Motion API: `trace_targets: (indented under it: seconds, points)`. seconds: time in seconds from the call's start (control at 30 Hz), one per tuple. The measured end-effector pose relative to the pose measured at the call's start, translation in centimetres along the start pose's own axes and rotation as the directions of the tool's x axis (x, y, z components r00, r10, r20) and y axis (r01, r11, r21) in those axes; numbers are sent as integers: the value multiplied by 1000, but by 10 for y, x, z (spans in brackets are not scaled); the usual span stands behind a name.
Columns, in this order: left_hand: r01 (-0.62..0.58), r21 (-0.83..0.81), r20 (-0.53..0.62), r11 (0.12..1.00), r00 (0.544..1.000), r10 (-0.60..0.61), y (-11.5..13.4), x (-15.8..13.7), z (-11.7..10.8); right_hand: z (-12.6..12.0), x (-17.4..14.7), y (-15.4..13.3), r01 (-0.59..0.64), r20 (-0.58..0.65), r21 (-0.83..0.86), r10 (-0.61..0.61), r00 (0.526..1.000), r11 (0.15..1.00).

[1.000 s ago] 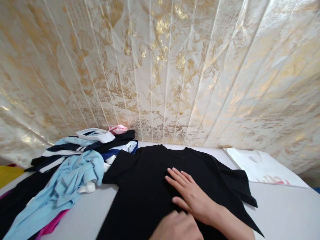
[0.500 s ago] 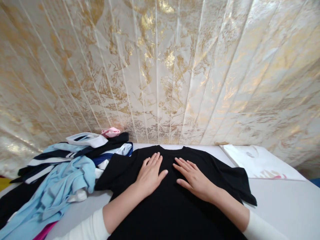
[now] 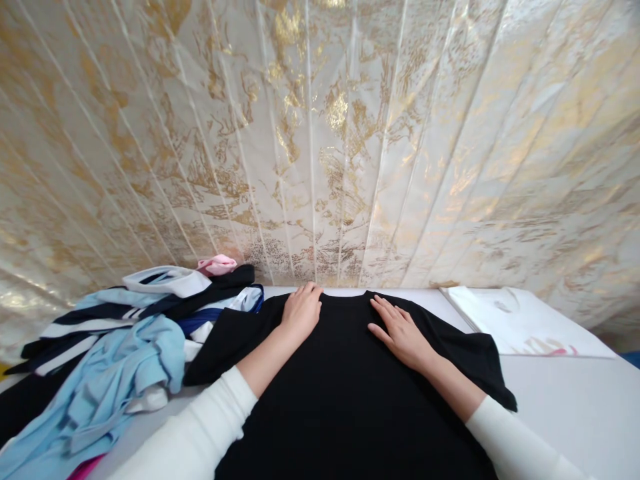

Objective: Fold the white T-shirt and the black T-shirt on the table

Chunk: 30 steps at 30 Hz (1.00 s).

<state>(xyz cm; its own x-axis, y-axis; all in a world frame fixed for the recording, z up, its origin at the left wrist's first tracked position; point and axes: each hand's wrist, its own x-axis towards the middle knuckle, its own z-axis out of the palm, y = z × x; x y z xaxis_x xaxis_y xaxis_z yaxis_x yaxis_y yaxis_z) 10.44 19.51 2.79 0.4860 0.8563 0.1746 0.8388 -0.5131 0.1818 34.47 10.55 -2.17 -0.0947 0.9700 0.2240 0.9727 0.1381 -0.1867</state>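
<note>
One tabletop [image 3: 575, 407], black shirt [image 3: 350, 387], shiny backdrop [image 3: 340, 167]

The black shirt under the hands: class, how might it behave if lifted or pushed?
The black shirt would probably hang limp, since it lies flat on the table. Pushed, it might wrinkle like the crumpled light blue cloth nearby.

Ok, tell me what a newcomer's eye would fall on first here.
Probably the shiny gold-patterned sheeting, filling the upper part of the view behind the table. Next, the black short-sleeved T-shirt spread at front centre, with the left hand and right hand on either side of its neckline. Then the jumbled clothes pile at left, against the flat white T-shirt at right.
</note>
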Motion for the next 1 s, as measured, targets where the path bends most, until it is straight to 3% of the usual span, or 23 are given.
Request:
trace_targets:
  seconds: [0.2,0.33,0.5,0.63,0.73,0.8,0.9,0.93,1.0]
  points:
    - [29,-23,91,999,995,-27,14,44,12,-3,1,6,3,14,62,-4,1000,998]
    - [78,-19,27,997,997,-77,9,45,23,-7,-1,1,34,75,0,-34,997,999]
    - [98,-41,-58,994,993,-100,1,42,32,-7,3,5,-107,88,-138,120,989,985]
    - [86,-57,-86,995,992,-91,-1,41,34,-16,4,4,-163,115,-158,182,977,974]
    - [83,-62,-108,995,990,-90,-1,42,35,-30,-19,-23,-119,170,-77,131,977,990]
    - [77,-67,-117,995,990,-85,-1,42,36,-38,-48,-50,25,178,11,-26,984,1000]
    - [65,-72,-120,995,990,-74,-2,43,38,-42,-91,-71,269,249,109,-288,925,957]
    - [62,-73,-122,995,990,-71,-2,43,38,-42,-101,-66,274,262,101,-291,920,956]
    - [56,-74,-129,996,989,-65,-2,43,37,-39,-114,-37,131,223,2,-128,966,991]
